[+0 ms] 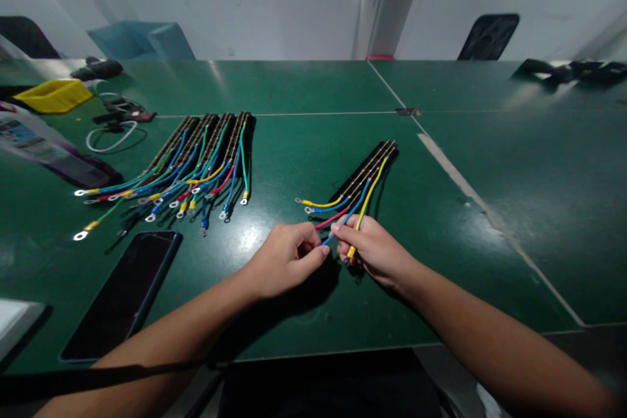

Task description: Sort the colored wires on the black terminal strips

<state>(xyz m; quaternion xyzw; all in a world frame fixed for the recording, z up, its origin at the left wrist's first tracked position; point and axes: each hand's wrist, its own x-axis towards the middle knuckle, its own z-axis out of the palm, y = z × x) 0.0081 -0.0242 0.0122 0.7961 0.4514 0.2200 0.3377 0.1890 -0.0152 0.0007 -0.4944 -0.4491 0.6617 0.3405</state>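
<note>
A wire harness (365, 176) lies on the green table (304, 91), a black sleeve with yellow, blue and red leads ending in ring terminals. My right hand (375, 248) is closed around the yellow lead near its end. My left hand (289, 258) pinches the tip of a blue lead beside it. Both hands touch over the near ends of the leads. What the fingertips hold at the very tip is hidden.
Several similar wire harnesses (196, 157) lie side by side to the left. A black phone (125, 290) rests near the front left edge. A yellow tray (53, 95), a white cable (110, 137) and dark tools sit at the far left.
</note>
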